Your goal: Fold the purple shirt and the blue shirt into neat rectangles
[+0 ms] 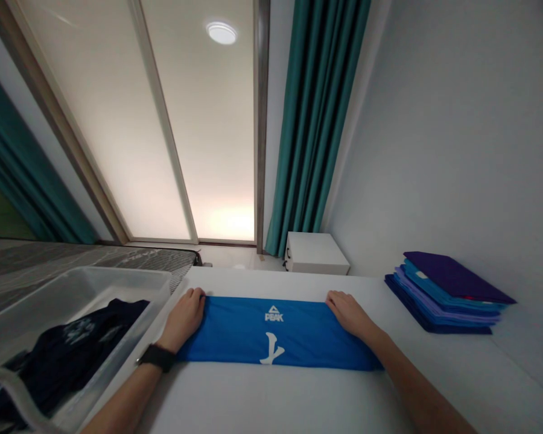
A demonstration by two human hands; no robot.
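A blue shirt (235, 331), folded into a long flat strip, lies across the white table (271, 398). White PEAK lettering and part of a white character show on its upper face. At the strip's far left corner, my left hand (187, 313) has its fingers curled over the cloth; a dark watch is on that wrist. My right hand (347, 310) grips the far right corner in the same way, fingers bent around the edge. Both fingertips are partly hidden by the hands themselves.
On the right of the table rests a stack of folded clothes (447, 295) in purple and blue. A translucent plastic bin (163, 283) with dark clothing (85, 337) stands at the left. Behind the table are a white cabinet (317, 250), a green curtain (317, 120) and frosted sliding doors (208, 138).
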